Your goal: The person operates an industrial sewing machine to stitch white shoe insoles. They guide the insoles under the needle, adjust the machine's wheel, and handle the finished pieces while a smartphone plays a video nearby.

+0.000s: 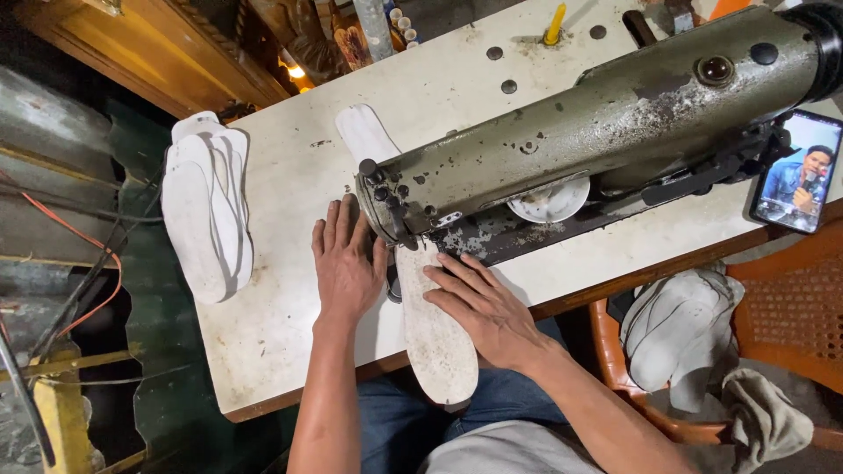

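The white insole (pixel 436 338) is a long, flat, foot-shaped piece, its surface greyed with specks and smudges. It lies flat under the head of the sewing machine (pixel 597 132), running from beneath the needle end toward the person, so that its rounded near end juts past the front edge of the bench (pixel 290 263). Its far end shows again behind the sewing machine, pale and cleaner. The left hand (pixel 347 263) rests palm down just left of the sewing machine's needle end, beside the insole. The right hand (pixel 483 307) lies flat on the insole's right edge, fingers pointing toward the needle.
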